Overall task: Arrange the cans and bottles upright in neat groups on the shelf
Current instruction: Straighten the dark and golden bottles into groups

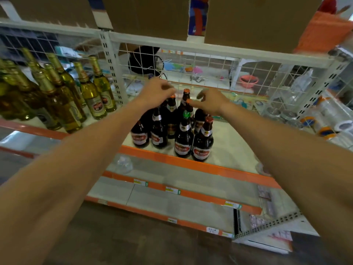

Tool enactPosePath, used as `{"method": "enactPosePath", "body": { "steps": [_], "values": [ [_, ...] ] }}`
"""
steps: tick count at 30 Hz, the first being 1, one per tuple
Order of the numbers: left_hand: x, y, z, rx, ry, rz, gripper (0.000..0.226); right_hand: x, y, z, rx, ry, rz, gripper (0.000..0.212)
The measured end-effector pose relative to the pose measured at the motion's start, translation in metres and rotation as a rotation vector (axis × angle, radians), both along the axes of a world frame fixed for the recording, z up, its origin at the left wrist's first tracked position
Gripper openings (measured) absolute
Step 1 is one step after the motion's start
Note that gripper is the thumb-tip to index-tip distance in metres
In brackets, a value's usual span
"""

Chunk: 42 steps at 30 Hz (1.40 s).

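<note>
Dark bottles: brown glass, red labels, orange caps, one green cap; upright, clustered mid-shelf.
Green bottles: gold-foil necks, upright, grouped at left.
Cans: silvery tops, right rear, blurred.
Shelf: white, orange front edge.

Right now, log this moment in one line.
brown beer bottles: upright, clustered | left hand: above their tops, grip unclear | right hand: at orange cap, grip unclear

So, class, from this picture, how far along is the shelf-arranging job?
Done: golden bottles stand upright, grouped at left; brown bottles stand upright mid-shelf. In hand: left hand and right hand reach the rear brown bottles' caps, grip unclear. Left: the brown cluster looks uneven, so straightening its rows probably remains; the cans at right seem untouched.
</note>
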<state>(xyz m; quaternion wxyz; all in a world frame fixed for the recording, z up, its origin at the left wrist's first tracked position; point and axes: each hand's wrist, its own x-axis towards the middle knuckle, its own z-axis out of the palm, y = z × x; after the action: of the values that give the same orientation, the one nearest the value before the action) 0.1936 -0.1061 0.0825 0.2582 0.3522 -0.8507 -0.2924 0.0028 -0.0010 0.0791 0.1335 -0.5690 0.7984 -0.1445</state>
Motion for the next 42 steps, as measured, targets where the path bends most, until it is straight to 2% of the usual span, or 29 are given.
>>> {"method": "enactPosePath", "body": {
  "steps": [2,4,7,9,12,15,19,22,27,31,42],
  "values": [
    [0.022,-0.025,0.015,-0.092,-0.09,0.061,0.025,0.018,-0.013,0.01,-0.104,-0.008,0.018,0.053],
    [0.041,-0.05,0.014,-0.133,-0.258,0.098,0.025,0.041,-0.025,0.009,-0.115,0.005,0.051,0.045],
    [0.062,-0.073,0.0,-0.043,-0.46,0.082,0.037,0.076,-0.047,-0.001,-0.064,0.055,0.087,0.043],
    [0.073,-0.081,-0.013,0.023,-0.514,0.047,0.044,0.094,-0.063,-0.012,0.014,0.087,0.091,0.045],
    [0.085,-0.09,-0.035,0.046,-0.467,0.045,0.045,0.114,-0.082,-0.028,0.08,0.121,0.077,0.048],
    [0.095,-0.096,-0.053,0.036,-0.413,0.027,0.034,0.125,-0.091,-0.035,0.081,0.102,0.001,0.06],
    [0.097,-0.097,-0.067,0.086,-0.322,-0.016,0.023,0.127,-0.101,-0.046,0.087,0.021,-0.106,0.049],
    [0.094,-0.096,-0.075,0.104,-0.266,-0.023,0.024,0.129,-0.102,-0.052,0.061,0.001,-0.161,0.047],
    [0.089,-0.097,-0.08,0.133,-0.17,0.007,0.027,0.123,-0.097,-0.045,0.114,0.031,-0.077,0.047],
    [0.084,-0.094,-0.083,0.147,-0.125,-0.025,0.02,0.116,-0.088,-0.044,0.158,0.072,-0.012,0.041],
    [0.062,-0.083,-0.087,0.119,-0.141,-0.107,0.021,0.098,-0.075,-0.035,0.232,0.136,0.091,0.035]
  ]
}}
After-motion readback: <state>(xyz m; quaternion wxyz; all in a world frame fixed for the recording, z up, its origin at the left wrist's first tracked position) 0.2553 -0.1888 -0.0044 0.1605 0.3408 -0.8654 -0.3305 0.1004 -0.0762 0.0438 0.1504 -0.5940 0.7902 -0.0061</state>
